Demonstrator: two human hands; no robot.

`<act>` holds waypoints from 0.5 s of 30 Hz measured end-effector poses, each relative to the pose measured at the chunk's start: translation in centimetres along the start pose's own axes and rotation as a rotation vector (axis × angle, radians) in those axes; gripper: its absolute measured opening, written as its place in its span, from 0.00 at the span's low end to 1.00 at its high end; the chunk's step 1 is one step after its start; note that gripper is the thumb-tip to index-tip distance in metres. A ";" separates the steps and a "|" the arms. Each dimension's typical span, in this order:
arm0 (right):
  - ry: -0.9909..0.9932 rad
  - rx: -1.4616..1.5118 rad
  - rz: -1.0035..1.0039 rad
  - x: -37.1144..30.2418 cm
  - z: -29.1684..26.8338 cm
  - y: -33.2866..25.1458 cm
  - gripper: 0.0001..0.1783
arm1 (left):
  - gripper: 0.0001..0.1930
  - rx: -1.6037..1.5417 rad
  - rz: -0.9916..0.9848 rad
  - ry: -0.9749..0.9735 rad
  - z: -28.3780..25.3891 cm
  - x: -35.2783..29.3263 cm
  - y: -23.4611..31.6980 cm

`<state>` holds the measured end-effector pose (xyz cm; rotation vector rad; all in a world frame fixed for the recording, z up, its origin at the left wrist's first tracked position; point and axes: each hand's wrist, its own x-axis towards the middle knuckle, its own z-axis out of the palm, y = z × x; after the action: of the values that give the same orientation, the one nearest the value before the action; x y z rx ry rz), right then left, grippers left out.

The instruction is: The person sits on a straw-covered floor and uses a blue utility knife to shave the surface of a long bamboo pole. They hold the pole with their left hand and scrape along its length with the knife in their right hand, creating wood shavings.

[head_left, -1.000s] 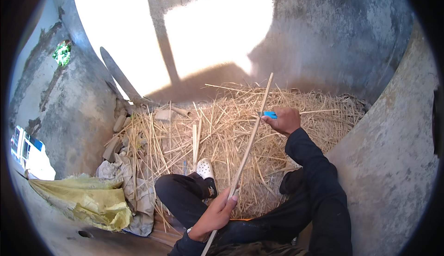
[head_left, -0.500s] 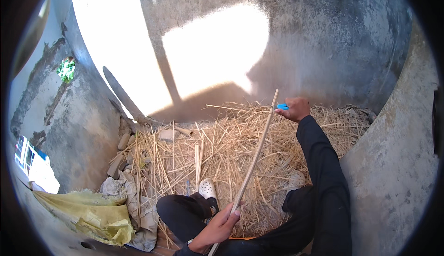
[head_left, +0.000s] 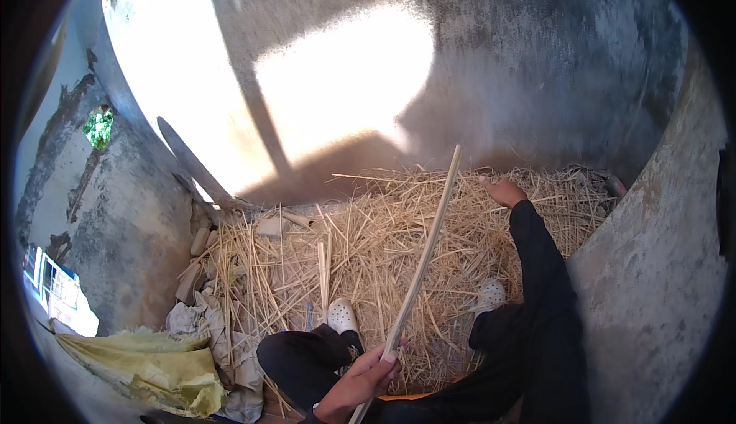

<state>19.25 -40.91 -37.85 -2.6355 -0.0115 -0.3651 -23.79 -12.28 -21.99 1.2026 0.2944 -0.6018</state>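
Observation:
My left hand [head_left: 368, 378] is closed around the lower part of a long, pale split bamboo strip [head_left: 426, 259]. The strip slants up and away to the right, its far end free above the litter of shavings. My right hand [head_left: 504, 192], at the end of a black sleeve, is off to the right of that far end and apart from it. Its fingers look curled, with the thumb side toward the strip; whatever they hold is hidden. Beneath both hands spreads a thick bed of straw-coloured shavings [head_left: 383, 248].
Concrete walls [head_left: 537, 64] stand ahead and at both sides. My feet in pale clogs [head_left: 342, 316] rest among the shavings. Two upright pale strips [head_left: 323, 271] lie nearby. At the lower left are a yellow sack [head_left: 153, 370] and grey cloth [head_left: 244, 374]; a stone block [head_left: 272, 227] sits by the wall.
My right hand has moved slightly right and away from the strip, and the blue-handled tool seen in it before no longer shows. My left hand keeps its hold; the view has shifted a little.

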 end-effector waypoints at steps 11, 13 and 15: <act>-0.126 0.316 -0.602 -16.5 -12.0 -16.7 0.41 | 0.15 0.227 0.235 0.112 -1.7 0.8 0.8; -0.128 0.334 -0.746 -19.4 -11.7 -17.7 0.41 | 0.15 0.217 0.245 0.139 -1.7 0.5 1.4; -0.130 0.352 -0.858 -21.5 -11.6 -18.9 0.40 | 0.15 0.192 0.264 0.166 -1.8 0.2 1.5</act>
<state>-5.73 -28.31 -24.92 -2.1675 -1.1542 -0.4106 -22.59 -10.30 -21.58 1.4525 0.2160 -0.3057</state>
